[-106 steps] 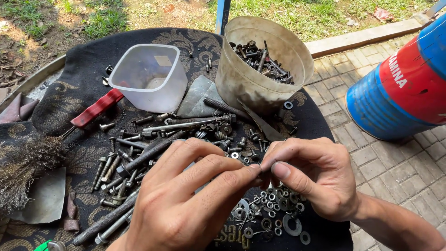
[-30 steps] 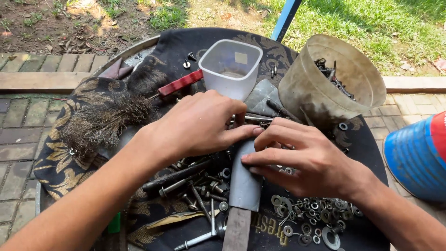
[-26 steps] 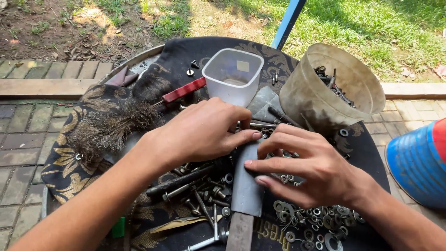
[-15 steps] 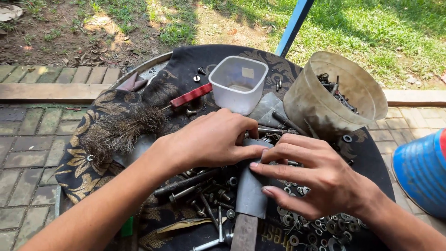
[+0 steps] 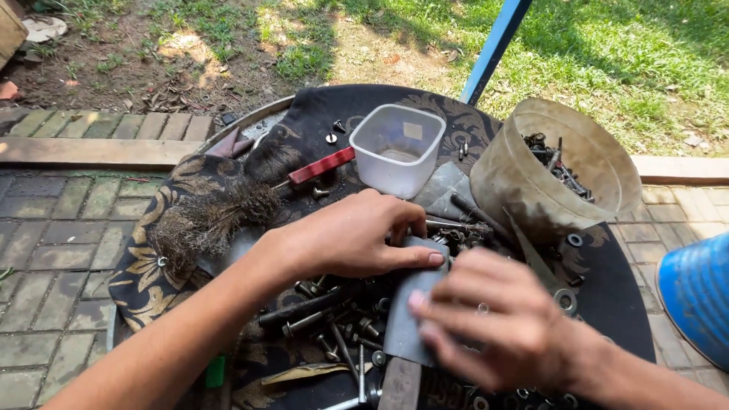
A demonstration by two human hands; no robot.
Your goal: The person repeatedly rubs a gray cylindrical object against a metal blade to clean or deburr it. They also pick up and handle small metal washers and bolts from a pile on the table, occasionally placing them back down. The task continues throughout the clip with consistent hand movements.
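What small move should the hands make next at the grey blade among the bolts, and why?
Probably lift the right hand clear. It is blurred over the flat grey blade, which the left hand pins among loose bolts, hiding the small parts.

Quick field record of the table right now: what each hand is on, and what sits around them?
left hand: thumb pressed on grey metal blade
right hand: blurred, over the blade's right side
loose hardware: bolts under the hands
containers: clear plastic tub; tan bucket holding screws
other: brush, blue drum
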